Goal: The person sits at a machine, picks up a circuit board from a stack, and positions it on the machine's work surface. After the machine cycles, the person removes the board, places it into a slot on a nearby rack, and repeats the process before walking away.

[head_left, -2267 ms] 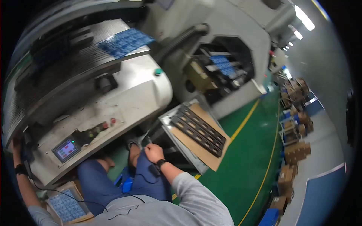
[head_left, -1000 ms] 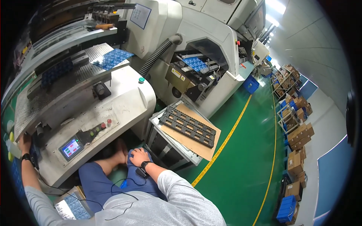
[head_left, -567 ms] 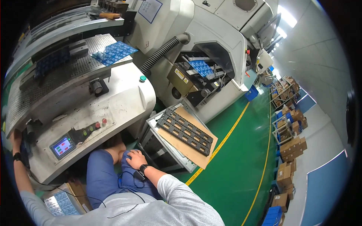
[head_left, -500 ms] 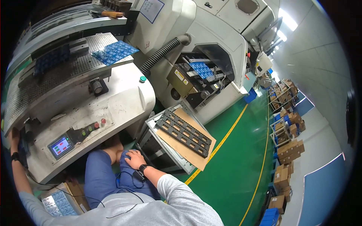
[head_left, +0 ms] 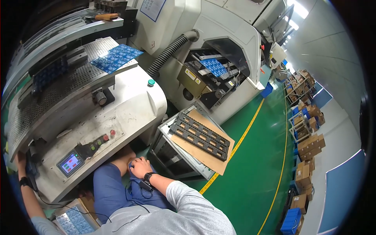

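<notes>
Spread flatter over my right leg [head_left: 157, 199] since the earliest frame, my right hand [head_left: 140, 167] appears empty, thus free, while my left hand [head_left: 21, 159], its grip indiscernible, is at the white machine [head_left: 133, 94], whose perforated bed [head_left: 98, 45] bears a blue panel [head_left: 121, 56].

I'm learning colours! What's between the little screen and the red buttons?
Two green buttons, on a dark strip, sit between the screen and the red buttons; the head view shows them.

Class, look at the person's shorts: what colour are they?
The shorts are blue, with no pattern visible; the head view shows them best.
</notes>
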Demonstrator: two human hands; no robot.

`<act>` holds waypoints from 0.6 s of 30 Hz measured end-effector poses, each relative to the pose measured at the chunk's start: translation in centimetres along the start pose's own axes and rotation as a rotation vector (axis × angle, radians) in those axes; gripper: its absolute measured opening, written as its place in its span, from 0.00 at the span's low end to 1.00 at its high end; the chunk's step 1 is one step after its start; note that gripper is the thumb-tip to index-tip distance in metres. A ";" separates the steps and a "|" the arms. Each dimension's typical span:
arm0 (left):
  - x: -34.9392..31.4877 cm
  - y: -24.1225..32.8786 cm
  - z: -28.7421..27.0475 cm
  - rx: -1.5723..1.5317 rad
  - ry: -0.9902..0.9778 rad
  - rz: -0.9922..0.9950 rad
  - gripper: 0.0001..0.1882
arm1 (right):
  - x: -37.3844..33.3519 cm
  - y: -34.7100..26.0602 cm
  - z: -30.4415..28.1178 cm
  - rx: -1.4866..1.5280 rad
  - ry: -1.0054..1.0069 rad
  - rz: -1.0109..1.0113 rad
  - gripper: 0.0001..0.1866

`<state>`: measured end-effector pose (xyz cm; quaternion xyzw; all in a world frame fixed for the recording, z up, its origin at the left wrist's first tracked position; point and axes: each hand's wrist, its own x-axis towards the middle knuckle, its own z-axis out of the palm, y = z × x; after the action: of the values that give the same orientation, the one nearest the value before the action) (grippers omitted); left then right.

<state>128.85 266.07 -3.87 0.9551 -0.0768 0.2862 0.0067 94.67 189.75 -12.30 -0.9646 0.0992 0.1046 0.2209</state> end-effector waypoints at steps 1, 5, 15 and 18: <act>0.1 0.3 -0.1 -0.003 -0.031 -0.011 0.21 | 0.0 0.2 0.1 0.001 0.002 0.000 0.17; 0.5 1.7 0.1 0.135 -0.111 0.031 0.23 | 0.1 0.7 0.2 0.007 0.000 0.003 0.17; 0.2 0.6 -1.0 -0.150 -0.059 0.019 0.21 | 0.2 1.1 0.3 0.015 0.010 -0.014 0.17; 0.4 1.5 -1.2 -0.276 -0.103 0.049 0.22 | 0.2 1.4 0.2 0.009 0.035 -0.016 0.17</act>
<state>128.34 264.58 -2.69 0.9564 -0.1389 0.2234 0.1271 94.46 188.59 -13.12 -0.9661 0.0957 0.0856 0.2241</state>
